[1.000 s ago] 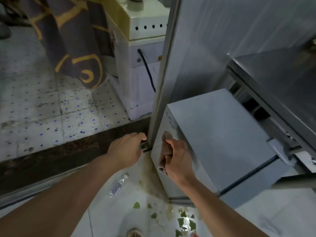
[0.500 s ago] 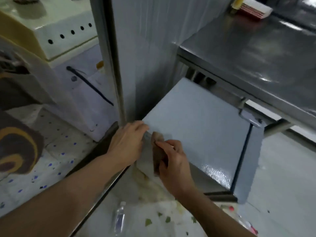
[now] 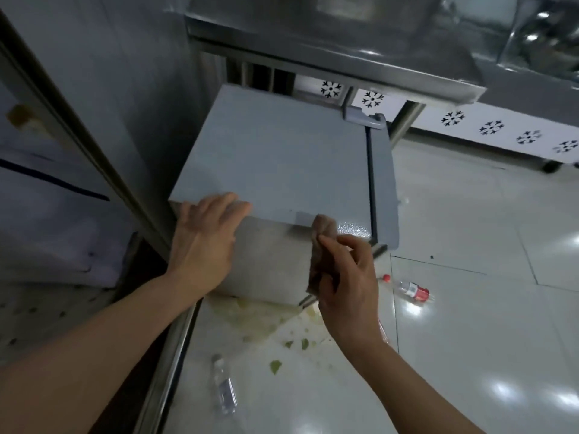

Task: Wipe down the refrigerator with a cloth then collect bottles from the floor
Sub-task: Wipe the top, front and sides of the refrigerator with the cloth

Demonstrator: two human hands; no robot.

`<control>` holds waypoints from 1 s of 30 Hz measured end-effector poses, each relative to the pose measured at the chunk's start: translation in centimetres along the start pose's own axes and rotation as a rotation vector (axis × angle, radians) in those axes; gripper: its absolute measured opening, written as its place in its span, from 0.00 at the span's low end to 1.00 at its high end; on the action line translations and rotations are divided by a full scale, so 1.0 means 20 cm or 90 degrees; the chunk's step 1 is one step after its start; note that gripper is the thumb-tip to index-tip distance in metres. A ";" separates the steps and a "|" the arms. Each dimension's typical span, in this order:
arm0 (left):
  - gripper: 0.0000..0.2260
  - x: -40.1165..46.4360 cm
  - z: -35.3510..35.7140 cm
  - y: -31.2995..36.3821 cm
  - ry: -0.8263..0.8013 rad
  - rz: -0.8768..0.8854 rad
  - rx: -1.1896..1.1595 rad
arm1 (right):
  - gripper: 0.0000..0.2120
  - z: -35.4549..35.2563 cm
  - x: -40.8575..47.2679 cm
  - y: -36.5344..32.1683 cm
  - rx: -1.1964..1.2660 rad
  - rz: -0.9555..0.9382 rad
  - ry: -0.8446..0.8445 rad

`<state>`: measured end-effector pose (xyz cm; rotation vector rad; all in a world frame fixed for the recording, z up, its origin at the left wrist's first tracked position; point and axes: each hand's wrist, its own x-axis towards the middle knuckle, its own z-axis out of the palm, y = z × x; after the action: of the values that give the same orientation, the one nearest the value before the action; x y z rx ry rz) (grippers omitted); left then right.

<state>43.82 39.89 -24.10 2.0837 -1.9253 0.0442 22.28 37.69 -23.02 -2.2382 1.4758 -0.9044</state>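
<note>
No label readable; left hand point(image 3: 206, 242) spread flat on fridge point(image 3: 275, 164) top edge, right hand point(image 3: 344, 277) pinching cloth point(image 3: 319, 245) against its side; two bottles point(image 3: 410, 289) on open floor point(image 3: 470, 324)

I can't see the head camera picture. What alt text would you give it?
A person's right hand presses a brown cloth against the side of a small grey fridge, while the left hand rests flat on its top corner. Two plastic bottles and green scraps lie on the white tiled floor.
</note>
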 end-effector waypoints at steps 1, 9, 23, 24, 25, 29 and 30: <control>0.27 0.01 0.02 0.00 0.001 -0.003 0.011 | 0.29 -0.02 -0.01 0.04 -0.009 -0.007 0.019; 0.22 0.00 0.25 -0.03 0.180 -0.035 0.013 | 0.16 0.05 0.05 0.34 -0.110 -0.162 0.159; 0.14 0.04 0.46 -0.06 0.496 0.039 -0.049 | 0.13 0.35 0.17 0.68 -0.232 -0.461 0.508; 0.14 0.05 0.47 -0.07 0.509 0.050 -0.041 | 0.12 0.37 0.18 0.70 -0.239 -0.475 0.529; 0.13 0.06 0.48 -0.08 0.524 0.059 -0.031 | 0.11 0.39 0.18 0.71 -0.241 -0.488 0.549; 0.13 0.09 0.48 -0.11 0.567 0.100 0.003 | 0.13 0.53 0.15 0.77 -0.202 -0.511 0.567; 0.13 0.10 0.49 -0.11 0.575 0.104 0.005 | 0.13 0.58 0.13 0.80 -0.201 -0.519 0.561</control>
<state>44.47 35.75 -33.44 1.4805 -1.4821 0.8616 19.23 27.64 -39.93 -2.9089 0.9280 -2.2587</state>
